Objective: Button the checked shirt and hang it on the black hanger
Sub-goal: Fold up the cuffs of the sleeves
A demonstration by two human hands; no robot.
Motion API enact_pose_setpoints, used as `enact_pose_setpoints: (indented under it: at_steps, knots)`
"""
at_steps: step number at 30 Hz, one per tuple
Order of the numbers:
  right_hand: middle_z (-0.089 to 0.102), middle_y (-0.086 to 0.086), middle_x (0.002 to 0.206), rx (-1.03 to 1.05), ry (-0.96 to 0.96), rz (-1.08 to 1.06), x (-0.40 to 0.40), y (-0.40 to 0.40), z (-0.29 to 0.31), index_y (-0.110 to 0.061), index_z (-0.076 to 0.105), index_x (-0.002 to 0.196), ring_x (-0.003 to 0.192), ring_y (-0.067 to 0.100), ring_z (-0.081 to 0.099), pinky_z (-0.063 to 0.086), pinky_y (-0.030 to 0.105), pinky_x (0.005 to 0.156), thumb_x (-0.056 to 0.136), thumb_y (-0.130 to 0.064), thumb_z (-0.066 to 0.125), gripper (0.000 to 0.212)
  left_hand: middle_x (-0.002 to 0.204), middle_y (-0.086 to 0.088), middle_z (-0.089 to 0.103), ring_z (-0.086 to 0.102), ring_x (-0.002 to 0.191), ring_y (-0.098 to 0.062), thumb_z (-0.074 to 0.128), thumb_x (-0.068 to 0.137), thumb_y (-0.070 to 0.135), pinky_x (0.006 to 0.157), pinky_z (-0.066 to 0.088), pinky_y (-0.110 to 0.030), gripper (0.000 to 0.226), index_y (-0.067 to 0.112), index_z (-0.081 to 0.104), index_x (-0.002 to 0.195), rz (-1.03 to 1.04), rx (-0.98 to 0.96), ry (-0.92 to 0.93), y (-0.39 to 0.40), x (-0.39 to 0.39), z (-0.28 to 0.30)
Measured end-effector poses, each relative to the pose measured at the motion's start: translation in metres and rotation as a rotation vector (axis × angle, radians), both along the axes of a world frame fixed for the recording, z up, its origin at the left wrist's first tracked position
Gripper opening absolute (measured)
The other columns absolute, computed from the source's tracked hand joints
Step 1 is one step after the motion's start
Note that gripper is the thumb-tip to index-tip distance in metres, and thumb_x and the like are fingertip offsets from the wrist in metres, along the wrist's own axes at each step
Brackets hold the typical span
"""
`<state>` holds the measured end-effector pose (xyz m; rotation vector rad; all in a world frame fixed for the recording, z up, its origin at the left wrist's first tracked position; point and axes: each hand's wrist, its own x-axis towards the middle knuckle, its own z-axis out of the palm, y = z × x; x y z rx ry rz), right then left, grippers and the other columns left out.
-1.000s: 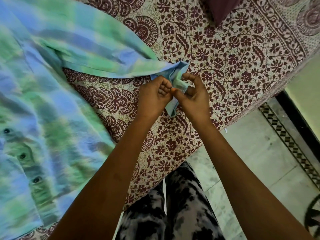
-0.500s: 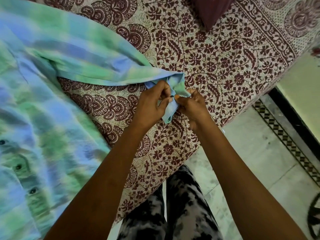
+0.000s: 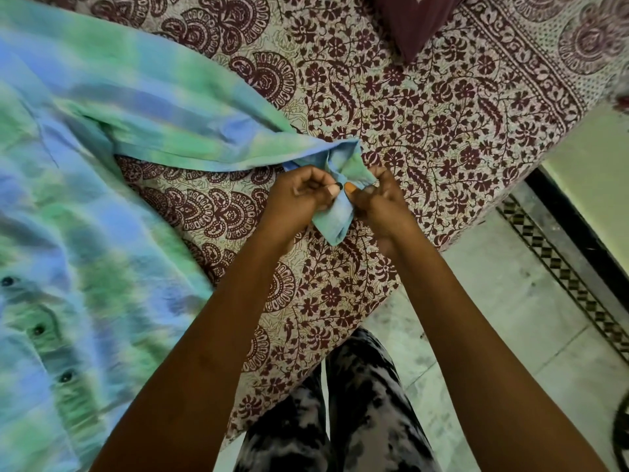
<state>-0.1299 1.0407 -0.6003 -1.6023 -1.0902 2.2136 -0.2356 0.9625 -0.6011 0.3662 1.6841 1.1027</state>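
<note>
From the head camera: the checked shirt lies spread on the patterned bedspread, its sleeve stretched out to the cuff. A second ago the right hand had a finger hooked up over the cuff; now both fists have closed in. The left hand pinches a small dark button, and the right grips the cuff's other flap, thumb pressed against it. My read: cuff fastening is nearly there. No containers, and no hanger in sight.
</note>
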Motion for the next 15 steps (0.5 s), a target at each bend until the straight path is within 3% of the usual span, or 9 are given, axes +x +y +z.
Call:
enact_pose_setpoints:
  at_steps: [2, 4, 7, 9, 12, 15]
  knots:
    - [0.064, 0.001, 0.09, -0.065, 0.04, -0.03, 0.004, 0.001, -0.003, -0.017, 0.047, 0.093, 0.083, 0.016, 0.061, 0.053, 0.032, 0.078, 0.087, 0.005, 0.052, 0.023, 0.077, 0.001, 0.061, 0.056, 0.071, -0.008, 0.058, 0.086, 0.004, 0.064, 0.051, -0.014, 0.014, 0.015, 0.06, 0.079, 0.009, -0.043, -0.159, 0.001, -0.004, 0.002]
    - [0.069, -0.003, 0.087, -0.004, 0.059, -0.014, 0.008, 0.001, -0.005, -0.014, 0.054, 0.098, 0.082, 0.014, 0.065, 0.054, 0.031, 0.079, 0.085, 0.003, 0.057, 0.022, 0.075, 0.001, 0.061, 0.055, 0.067, -0.008, 0.055, 0.088, 0.005, 0.06, 0.051, -0.013, 0.014, 0.014, 0.06, 0.079, 0.044, -0.078, -0.249, 0.003, -0.005, 0.005]
    - [0.069, 0.001, 0.09, 0.169, 0.001, 0.083, 0.01, -0.002, -0.003, -0.006, 0.062, 0.103, 0.08, 0.012, 0.066, 0.056, 0.026, 0.075, 0.083, 0.003, 0.06, 0.023, 0.075, 0.001, 0.061, 0.055, 0.067, -0.008, 0.055, 0.089, 0.006, 0.063, 0.049, -0.016, 0.015, 0.015, 0.06, 0.078, 0.028, -0.117, -0.158, 0.008, -0.004, 0.005]
    - [0.069, 0.009, 0.094, 0.298, -0.091, 0.147, 0.012, -0.003, -0.003, 0.0, 0.064, 0.103, 0.083, 0.017, 0.066, 0.056, 0.03, 0.076, 0.082, 0.001, 0.062, 0.021, 0.075, 0.001, 0.061, 0.054, 0.068, -0.009, 0.054, 0.089, 0.005, 0.066, 0.049, -0.018, 0.016, 0.015, 0.059, 0.077, -0.004, -0.142, -0.115, 0.009, -0.002, 0.004]
    - [0.069, 0.012, 0.094, 0.579, -0.207, 0.34, 0.015, 0.0, -0.004, -0.003, 0.065, 0.103, 0.081, 0.02, 0.065, 0.057, 0.035, 0.072, 0.084, -0.005, 0.062, 0.018, 0.076, 0.0, 0.06, 0.054, 0.069, -0.009, 0.051, 0.09, 0.005, 0.064, 0.049, -0.017, 0.015, 0.013, 0.059, 0.08, -0.009, -0.151, -0.206, 0.008, 0.001, 0.005]
    - [0.067, 0.011, 0.089, 1.014, -0.3, 0.522, 0.019, 0.001, -0.005, -0.005, 0.064, 0.103, 0.072, 0.024, 0.062, 0.053, 0.033, 0.059, 0.085, -0.011, 0.06, 0.019, 0.078, -0.001, 0.062, 0.058, 0.071, -0.011, 0.048, 0.093, 0.009, 0.064, 0.051, -0.018, 0.016, 0.013, 0.059, 0.082, 0.059, -0.142, -0.276, 0.007, 0.006, 0.006]
